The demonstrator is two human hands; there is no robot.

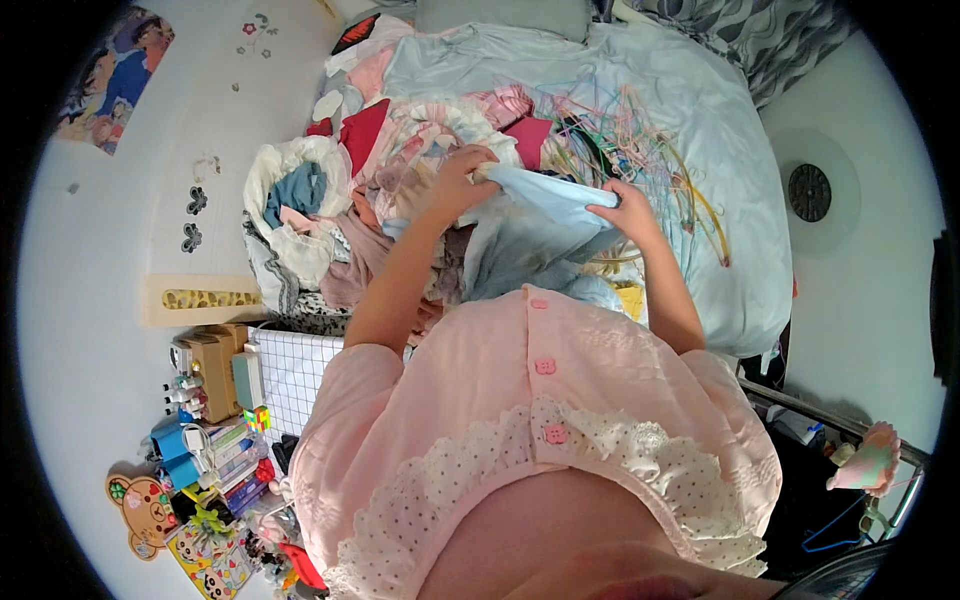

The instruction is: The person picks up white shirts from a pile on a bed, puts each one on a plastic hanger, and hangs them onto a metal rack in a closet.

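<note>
A light blue garment (535, 240) is stretched between my two hands over the bed, its upper edge pulled nearly straight and the rest hanging down toward me. My left hand (466, 180) pinches one end of that edge. At the other end, my right hand (628, 212) grips the cloth with fingers closed. Its exact kind is hard to tell from the folds. Behind and left of it lies a heap of mixed clothes (400, 165) in pink, white, red and mauve. Many thin coloured hangers (640, 140) lie tangled beyond my right hand.
The bed (745, 230) has a pale blue sheet. At its left stands a white bag (262, 175) with clothes in it. Lower left, a checkered cloth surface (300, 370) adjoins boxes and books (240, 470). A metal rail (800, 405) runs at lower right.
</note>
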